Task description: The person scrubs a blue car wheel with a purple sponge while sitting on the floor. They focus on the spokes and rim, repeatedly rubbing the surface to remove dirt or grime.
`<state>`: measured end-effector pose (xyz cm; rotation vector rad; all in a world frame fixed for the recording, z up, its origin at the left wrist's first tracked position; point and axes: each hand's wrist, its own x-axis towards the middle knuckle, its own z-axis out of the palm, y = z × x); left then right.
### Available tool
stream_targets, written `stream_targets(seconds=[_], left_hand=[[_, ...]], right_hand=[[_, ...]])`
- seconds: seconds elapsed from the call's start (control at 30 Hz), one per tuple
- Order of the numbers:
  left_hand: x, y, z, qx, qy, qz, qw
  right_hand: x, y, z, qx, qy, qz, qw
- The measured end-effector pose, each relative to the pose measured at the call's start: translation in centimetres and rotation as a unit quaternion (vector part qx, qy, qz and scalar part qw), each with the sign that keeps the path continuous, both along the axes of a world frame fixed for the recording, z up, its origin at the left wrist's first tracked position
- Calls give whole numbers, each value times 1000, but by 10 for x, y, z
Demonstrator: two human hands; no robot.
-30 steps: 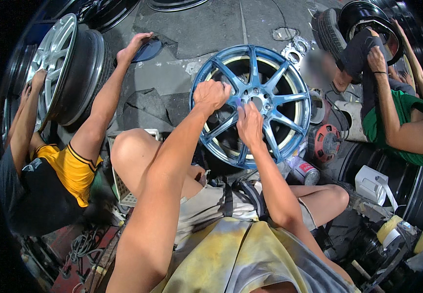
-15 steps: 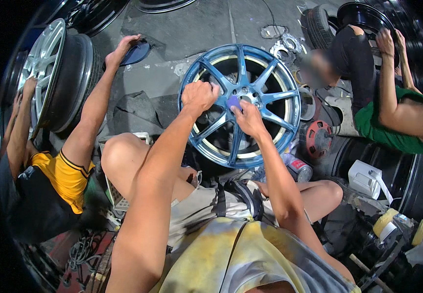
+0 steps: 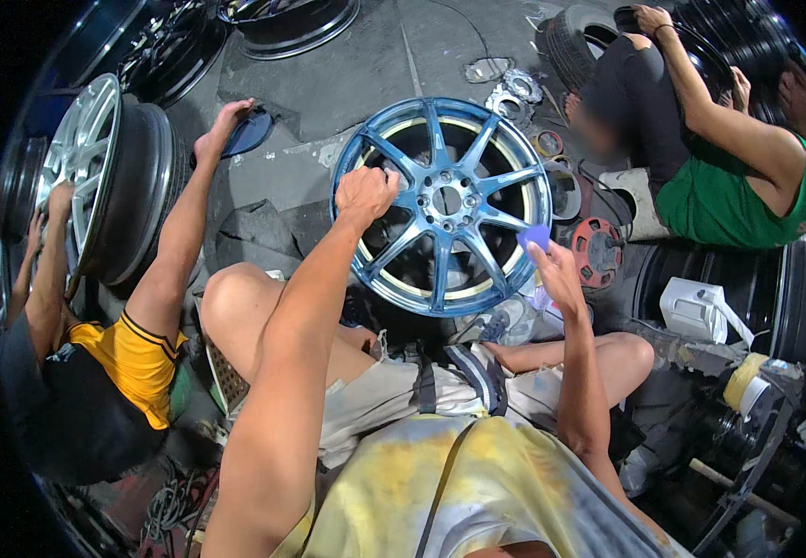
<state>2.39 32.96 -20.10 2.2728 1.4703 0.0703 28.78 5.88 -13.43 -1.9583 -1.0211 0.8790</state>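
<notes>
Wheel (image 3: 439,249), blue and spoked, lies at twelve o'clock from the lap (image 3: 384,409).
Left hand (image 3: 366,193) clenches its grip over it at nine o'clock; right hand (image 3: 559,272) pinches a purple pad (image 3: 533,235) (contact unclear) near four o'clock.

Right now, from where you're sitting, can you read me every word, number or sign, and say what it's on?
None that I can read.
Pale mark on the black shirt: too small and blurred.
Blue wheel: no lettering I can make out.
Purple pad in the right hand: none I can make out.
</notes>
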Motion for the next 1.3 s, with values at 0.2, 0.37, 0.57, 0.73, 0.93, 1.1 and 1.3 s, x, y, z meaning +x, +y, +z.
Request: stream_targets(seconds=[0.2, 0.37, 0.57, 0.73, 0.93, 1.1, 1.3], left_hand=[[0, -6, 0, 41, -23, -38, 998], [7, -35, 19, 201, -41, -163, 965], [-4, -94, 14, 189, 84, -270, 940], [67, -135, 101, -267, 145, -380, 874], [26, -124, 31, 50, 163, -324, 931], [2, -83, 45, 196, 297, -300, 885], [-24, -40, 77, -57, 130, -208, 968]], right_hand=[[-1, -68, -13, -43, -54, -29, 997], [-6, -77, -25, -28, -128, -20, 991], [-8, -65, -18, 62, -181, -7, 982], [-1, -72, -16, 63, -210, -23, 975], [-4, -73, -7, 35, -186, -36, 981], [-9, -70, -6, 42, -140, -54, 988], [10, -18, -34, 136, -74, -88, 984]])
